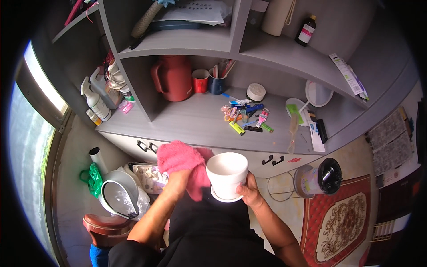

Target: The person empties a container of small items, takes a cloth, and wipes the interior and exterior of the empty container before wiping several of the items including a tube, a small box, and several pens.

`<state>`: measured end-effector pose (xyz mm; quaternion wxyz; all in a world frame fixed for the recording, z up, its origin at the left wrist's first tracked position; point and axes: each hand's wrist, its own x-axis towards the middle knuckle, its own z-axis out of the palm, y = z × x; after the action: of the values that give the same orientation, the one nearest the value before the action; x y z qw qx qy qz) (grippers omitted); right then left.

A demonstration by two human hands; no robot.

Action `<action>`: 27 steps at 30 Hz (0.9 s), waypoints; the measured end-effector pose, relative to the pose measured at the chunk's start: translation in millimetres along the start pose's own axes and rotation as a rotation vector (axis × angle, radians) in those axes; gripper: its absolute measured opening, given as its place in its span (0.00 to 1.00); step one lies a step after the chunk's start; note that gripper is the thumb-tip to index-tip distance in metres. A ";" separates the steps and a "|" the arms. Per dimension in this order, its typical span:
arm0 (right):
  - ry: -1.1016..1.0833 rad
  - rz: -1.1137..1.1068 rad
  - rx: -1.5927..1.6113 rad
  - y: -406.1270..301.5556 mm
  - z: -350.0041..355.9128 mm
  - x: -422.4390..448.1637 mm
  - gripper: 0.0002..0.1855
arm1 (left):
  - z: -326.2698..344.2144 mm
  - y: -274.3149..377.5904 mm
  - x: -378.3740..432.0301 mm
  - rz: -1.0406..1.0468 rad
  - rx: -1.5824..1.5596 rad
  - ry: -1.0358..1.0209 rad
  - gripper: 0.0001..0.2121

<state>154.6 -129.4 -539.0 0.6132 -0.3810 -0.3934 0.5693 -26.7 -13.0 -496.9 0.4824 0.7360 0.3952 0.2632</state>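
Observation:
In my right hand (251,192) is a white flowerpot (224,180) with a saucer-like base, held upright in front of my body. My thumb rests on its side, and the other fingers are mostly hidden behind it. A fluffy pink cloth (181,157) is bunched in my left hand (179,180), just left of the pot, with part of it hanging down beside the pot's wall. Beyond both hands runs the grey shelf top (186,123) of a cabinet. A heap of small items, including a yellow lighter (237,127) and a pink tag-like item (263,117), lies on it.
A red thermos jug (173,78), a red mug (200,81) and a blue cup (216,83) stand at the shelf's back. At left are a spray bottle (96,101) and a brown stool (106,225). A lined waste bin (310,180) stands right, near a red rug (308,220).

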 end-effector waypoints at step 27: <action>0.356 -0.250 -0.189 -4.9 -4.7 23.3 0.37 | 6.6 3.8 -44.8 -0.090 -0.534 0.046 0.12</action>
<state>161.9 -106.5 -535.3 0.7002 -0.4793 -0.3747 0.3736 -44.9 -54.6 -496.3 0.6615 0.5582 0.3551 0.3532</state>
